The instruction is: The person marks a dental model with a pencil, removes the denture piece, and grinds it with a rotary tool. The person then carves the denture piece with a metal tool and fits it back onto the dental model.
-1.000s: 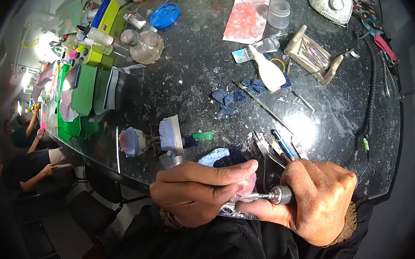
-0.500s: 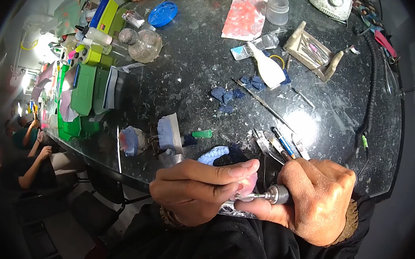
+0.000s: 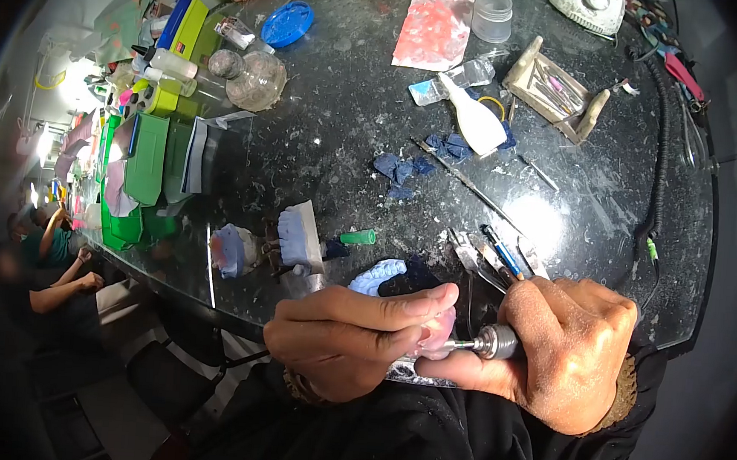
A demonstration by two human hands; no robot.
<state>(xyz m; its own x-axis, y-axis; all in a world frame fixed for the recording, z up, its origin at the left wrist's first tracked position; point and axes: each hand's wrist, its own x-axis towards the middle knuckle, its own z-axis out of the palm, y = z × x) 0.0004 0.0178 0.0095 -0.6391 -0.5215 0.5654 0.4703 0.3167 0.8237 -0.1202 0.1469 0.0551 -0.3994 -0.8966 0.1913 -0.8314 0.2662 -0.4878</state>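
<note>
Between its thumb and fingers, my left hand (image 3: pixel 348 335) pinches a pink denture base (image 3: pixel 438 329), mostly hidden behind the fingers. My right hand (image 3: pixel 565 355), dusted with white powder, is wrapped round a rotary handpiece (image 3: pixel 499 342). The handpiece's metal bit points left and meets the pink piece, or lies just beside it; I cannot tell which. The right thumb stretches below the bit toward the left fingers. Just beyond my left hand lies a blue arch-shaped piece with teeth shapes (image 3: pixel 379 275). Dental models in an articulator (image 3: pixel 299 238) stand to the left.
Past my right hand lie a blue pen (image 3: pixel 504 252) and several metal tools. Farther back are a white bottle (image 3: pixel 474 122), a wooden tool holder (image 3: pixel 557 94) and dark blue scraps (image 3: pixel 400 171). Green bins (image 3: pixel 147 159) line the left. A coiled cord (image 3: pixel 660 156) runs down the right. Another person sits far left.
The bit has shifted slightly against the pink denture base, and more of the pink shows. My right hand has moved a touch right. The far-left person's arms have lowered.
</note>
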